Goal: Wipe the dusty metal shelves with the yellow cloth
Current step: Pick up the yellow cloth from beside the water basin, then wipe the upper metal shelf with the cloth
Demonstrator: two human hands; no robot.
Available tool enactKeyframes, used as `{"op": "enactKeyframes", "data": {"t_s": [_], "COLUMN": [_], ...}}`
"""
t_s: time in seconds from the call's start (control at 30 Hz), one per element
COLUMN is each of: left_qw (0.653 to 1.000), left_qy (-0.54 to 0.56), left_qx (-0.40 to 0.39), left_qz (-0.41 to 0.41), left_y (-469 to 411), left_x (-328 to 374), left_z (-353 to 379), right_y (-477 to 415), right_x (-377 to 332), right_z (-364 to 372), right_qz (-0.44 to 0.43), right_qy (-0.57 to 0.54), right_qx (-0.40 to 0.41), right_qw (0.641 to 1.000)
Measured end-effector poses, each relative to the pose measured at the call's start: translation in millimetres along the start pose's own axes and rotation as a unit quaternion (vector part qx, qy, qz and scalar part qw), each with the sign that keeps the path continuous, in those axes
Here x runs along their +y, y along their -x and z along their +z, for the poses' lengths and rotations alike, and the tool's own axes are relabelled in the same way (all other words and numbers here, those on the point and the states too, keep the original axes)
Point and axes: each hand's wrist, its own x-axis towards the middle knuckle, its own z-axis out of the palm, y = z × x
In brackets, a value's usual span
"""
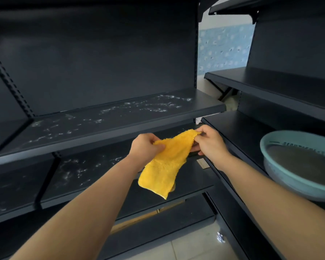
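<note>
Both arms are bare. The left forearm (pixel 94 196) shows only skin from the wrist down to the bottom edge of the view. The right forearm (pixel 270 186) shows the same as far as the lower right corner. The left hand (pixel 144 147) and the right hand (pixel 211 142) are bare too, and their backs and knuckles are plain to see. Both forearms look smooth and are slim at the wrist. The wide lens makes them look broad toward the bottom edge. The fingernails are too small to make out.
</note>
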Motion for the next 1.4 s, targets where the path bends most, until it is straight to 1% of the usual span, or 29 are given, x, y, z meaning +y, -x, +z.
{"op": "enactKeyframes", "data": {"t_s": [0.1,0.13,0.2,0.27,0.3,0.33,0.4,0.47,0.5,0.57,0.67,0.8,0.93,1.0,1.07,1.13,1.17,1.2,1.27,1.3,1.33,1.37,1.4], "left_qw": [0.997,0.995,0.992,0.988,0.984,0.980,0.970,0.965,0.965,0.965,0.957,0.944,0.931,0.928,0.923,0.925,0.934,0.946,0.970,0.975,0.975,0.975,0.976], "left_qy": [0.007,0.013,0.032,0.061,0.083,0.109,0.159,0.176,0.172,0.150,0.135,0.105,0.032,-0.008,-0.027,-0.024,-0.029,-0.046,-0.127,-0.169,-0.196,-0.200,-0.186], "left_qx": [0.074,0.092,0.114,0.133,0.142,0.148,0.157,0.160,0.161,0.175,0.209,0.227,0.219,0.209,0.218,0.220,0.210,0.185,0.093,0.054,0.040,0.054,0.087], "left_qz": [0.019,0.028,0.039,0.053,0.063,0.073,0.093,0.111,0.117,0.124,0.146,0.214,0.289,0.307,0.316,0.308,0.289,0.262,0.183,0.135,0.096,0.076,0.075], "left_y": [-22,-29,-42,-54,-60,-67,-80,-95,-103,-119,-140,-167,-200,-219,-236,-247,-252,-256,-257,-258,-259,-260,-259], "left_x": [-2,-1,6,15,21,27,38,46,49,56,67,89,115,131,145,151,151,146,129,121,113,107,103], "left_z": [-17,-21,-27,-28,-28,-26,-23,-19,-17,-13,-2,12,16,14,11,14,19,23,32,39,46,51,54], "right_y": [-17,-24,-37,-49,-56,-63,-79,-92,-98,-112,-135,-172,-211,-231,-250,-267,-276,-282,-288,-292,-296,-299,-302], "right_x": [-13,-17,-25,-35,-39,-42,-46,-49,-49,-49,-46,-41,-35,-36,-39,-36,-30,-23,-6,3,10,16,21], "right_z": [7,9,13,18,21,22,23,19,17,11,1,-19,-43,-54,-61,-64,-67,-68,-69,-70,-72,-72,-72], "right_qz": [0.014,0.021,0.057,0.099,0.101,0.087,0.025,-0.059,-0.100,-0.173,-0.249,-0.295,-0.336,-0.349,-0.359,-0.352,-0.334,-0.306,-0.230,-0.188,-0.149,-0.120,-0.107], "right_qy": [0.040,0.028,-0.062,-0.178,-0.206,-0.208,-0.162,-0.060,-0.006,0.075,0.174,0.249,0.306,0.306,0.296,0.275,0.269,0.274,0.306,0.320,0.332,0.338,0.336], "right_qx": [0.067,0.074,0.064,0.044,0.044,0.054,0.098,0.142,0.155,0.155,0.142,0.152,0.163,0.154,0.139,0.108,0.084,0.061,0.024,0.011,0.006,0.007,0.009], "right_qw": [0.997,0.997,0.994,0.978,0.972,0.973,0.982,0.986,0.983,0.970,0.942,0.910,0.876,0.872,0.874,0.888,0.899,0.910,0.924,0.929,0.931,0.933,0.936]}}
